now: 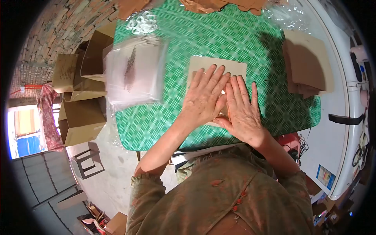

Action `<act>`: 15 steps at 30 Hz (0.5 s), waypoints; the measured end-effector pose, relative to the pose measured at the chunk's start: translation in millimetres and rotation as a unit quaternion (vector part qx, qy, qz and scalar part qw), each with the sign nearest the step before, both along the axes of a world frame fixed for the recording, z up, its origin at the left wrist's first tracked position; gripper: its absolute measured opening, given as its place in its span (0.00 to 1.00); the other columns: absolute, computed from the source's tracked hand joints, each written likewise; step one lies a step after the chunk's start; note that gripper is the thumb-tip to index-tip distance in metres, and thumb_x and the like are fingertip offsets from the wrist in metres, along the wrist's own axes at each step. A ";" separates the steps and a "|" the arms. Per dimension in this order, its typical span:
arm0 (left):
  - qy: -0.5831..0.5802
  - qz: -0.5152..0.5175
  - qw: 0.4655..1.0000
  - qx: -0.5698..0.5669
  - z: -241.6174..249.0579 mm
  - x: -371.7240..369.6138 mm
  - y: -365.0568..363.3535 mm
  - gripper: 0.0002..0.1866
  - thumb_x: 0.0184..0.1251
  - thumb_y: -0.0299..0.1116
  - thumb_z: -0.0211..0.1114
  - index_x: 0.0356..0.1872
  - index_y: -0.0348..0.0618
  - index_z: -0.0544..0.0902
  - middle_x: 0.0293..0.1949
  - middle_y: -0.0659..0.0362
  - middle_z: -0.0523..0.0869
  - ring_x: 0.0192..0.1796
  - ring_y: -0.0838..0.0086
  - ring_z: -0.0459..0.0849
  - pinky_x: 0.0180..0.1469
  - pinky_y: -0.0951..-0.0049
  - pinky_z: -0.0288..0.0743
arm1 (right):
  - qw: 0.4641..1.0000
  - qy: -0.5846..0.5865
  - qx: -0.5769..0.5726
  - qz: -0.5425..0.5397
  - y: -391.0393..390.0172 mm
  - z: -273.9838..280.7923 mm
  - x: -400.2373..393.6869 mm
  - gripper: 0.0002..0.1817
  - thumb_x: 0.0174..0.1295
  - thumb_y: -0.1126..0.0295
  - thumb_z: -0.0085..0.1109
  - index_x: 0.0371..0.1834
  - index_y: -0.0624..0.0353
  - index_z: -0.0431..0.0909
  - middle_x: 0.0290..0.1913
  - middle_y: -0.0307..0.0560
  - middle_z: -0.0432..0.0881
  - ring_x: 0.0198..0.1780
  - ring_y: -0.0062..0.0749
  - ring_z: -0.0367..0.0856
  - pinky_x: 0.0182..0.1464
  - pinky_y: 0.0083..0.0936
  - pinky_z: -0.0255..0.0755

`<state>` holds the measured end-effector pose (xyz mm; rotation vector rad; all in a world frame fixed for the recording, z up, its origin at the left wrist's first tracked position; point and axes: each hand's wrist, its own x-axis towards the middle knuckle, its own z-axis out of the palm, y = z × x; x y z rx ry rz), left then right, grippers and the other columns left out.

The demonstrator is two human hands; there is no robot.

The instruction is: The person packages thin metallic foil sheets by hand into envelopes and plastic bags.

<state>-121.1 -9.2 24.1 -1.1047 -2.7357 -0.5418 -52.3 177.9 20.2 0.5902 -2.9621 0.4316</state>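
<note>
A beige cardboard sheet [235, 66] lies on the green checked tablecloth [180, 51], close to the near edge. My left hand [204, 98] rests flat on it with the fingers stretched out and pointing away from me. Beside it, my right hand [244, 109] lies palm down with its fingers spread, over the right part of the sheet. Something shiny and brownish [224, 112] shows in the gap between my hands; most of it is hidden under them. Neither hand is closed on anything.
Clear plastic bags [135, 70] are stacked at the left, with white loops [141, 22] behind them. Brown sheets [307, 62] lie at the right. Crumpled clear plastic [288, 15] is at the back right. Open cardboard boxes [84, 119] stand left of the table.
</note>
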 end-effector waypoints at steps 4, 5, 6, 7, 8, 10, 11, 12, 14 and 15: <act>0.014 -0.087 0.996 -0.009 0.9 4.7 -10.7 0.35 0.80 0.45 0.60 0.84 0.46 0.71 0.85 0.54 0.70 0.88 0.54 0.63 0.88 0.43 0.51 | 1.000 -0.026 0.000 0.007 1.3 13.0 35.3 0.63 0.65 0.37 0.70 0.87 0.76 0.52 0.88 0.68 0.53 0.91 0.60 0.43 0.86 0.72 0.29; 0.011 -0.118 0.993 -0.008 2.7 7.2 -15.0 0.35 0.81 0.46 0.59 0.84 0.47 0.70 0.85 0.54 0.70 0.88 0.54 0.62 0.88 0.44 0.51 | 0.999 -0.041 -0.016 -0.001 0.7 19.3 45.3 0.59 0.65 0.39 0.70 0.87 0.72 0.56 0.88 0.67 0.55 0.90 0.60 0.47 0.85 0.73 0.36; 0.006 -0.149 0.989 -0.007 3.7 10.5 -18.3 0.34 0.81 0.46 0.58 0.84 0.47 0.70 0.85 0.55 0.69 0.88 0.54 0.62 0.89 0.44 0.50 | 0.999 -0.034 -0.010 0.005 2.6 20.6 53.9 0.57 0.65 0.40 0.70 0.86 0.70 0.58 0.87 0.67 0.57 0.90 0.60 0.49 0.84 0.73 0.39; 0.010 -0.169 0.986 -0.013 4.5 13.3 -19.9 0.36 0.83 0.54 0.57 0.85 0.48 0.69 0.86 0.56 0.68 0.88 0.55 0.61 0.89 0.44 0.49 | 1.000 -0.027 -0.003 0.009 7.5 20.8 62.1 0.55 0.65 0.41 0.71 0.86 0.68 0.61 0.87 0.66 0.58 0.89 0.60 0.51 0.83 0.73 0.42; 0.013 -0.180 0.984 -0.008 7.6 16.5 -20.8 0.37 0.83 0.57 0.56 0.85 0.48 0.69 0.86 0.56 0.68 0.88 0.55 0.62 0.89 0.44 0.49 | 1.000 -0.020 0.004 0.012 12.8 20.7 68.5 0.53 0.65 0.41 0.71 0.85 0.66 0.63 0.86 0.66 0.59 0.89 0.60 0.53 0.82 0.74 0.44; 0.022 -0.205 0.979 0.002 16.7 19.4 -21.6 0.41 0.81 0.63 0.56 0.85 0.49 0.69 0.86 0.57 0.68 0.88 0.56 0.62 0.89 0.43 0.49 | 0.999 0.045 0.003 -0.014 19.7 17.3 72.1 0.49 0.64 0.44 0.72 0.82 0.63 0.68 0.85 0.64 0.63 0.88 0.58 0.57 0.80 0.74 0.50; 0.035 -0.201 0.979 -0.010 18.7 22.1 -22.6 0.44 0.78 0.67 0.56 0.84 0.48 0.71 0.86 0.54 0.67 0.88 0.54 0.62 0.89 0.42 0.50 | 0.998 0.057 0.013 -0.027 23.1 17.4 72.2 0.50 0.64 0.44 0.72 0.82 0.64 0.67 0.85 0.64 0.63 0.88 0.58 0.57 0.79 0.75 0.51; 0.042 -0.178 0.983 -0.012 20.1 25.1 -22.4 0.43 0.78 0.66 0.57 0.83 0.47 0.72 0.86 0.52 0.67 0.88 0.52 0.62 0.89 0.42 0.50 | 0.997 0.069 0.022 -0.038 26.5 17.5 72.2 0.50 0.64 0.44 0.72 0.82 0.65 0.67 0.85 0.64 0.63 0.88 0.58 0.57 0.79 0.75 0.52; 0.056 -0.131 0.990 -0.017 23.5 34.4 -23.4 0.41 0.79 0.64 0.59 0.82 0.46 0.74 0.86 0.49 0.67 0.87 0.48 0.62 0.89 0.42 0.50 | 0.996 0.057 0.041 -0.053 31.1 15.2 76.0 0.54 0.61 0.42 0.74 0.83 0.67 0.65 0.84 0.63 0.64 0.86 0.59 0.57 0.78 0.76 0.53; 0.039 -0.107 0.993 -0.013 27.2 44.4 -22.6 0.40 0.77 0.62 0.63 0.79 0.44 0.77 0.84 0.43 0.67 0.86 0.43 0.63 0.89 0.40 0.49 | 0.996 0.051 0.053 -0.060 31.5 10.0 79.1 0.54 0.61 0.43 0.75 0.83 0.67 0.65 0.84 0.63 0.64 0.86 0.59 0.58 0.78 0.77 0.53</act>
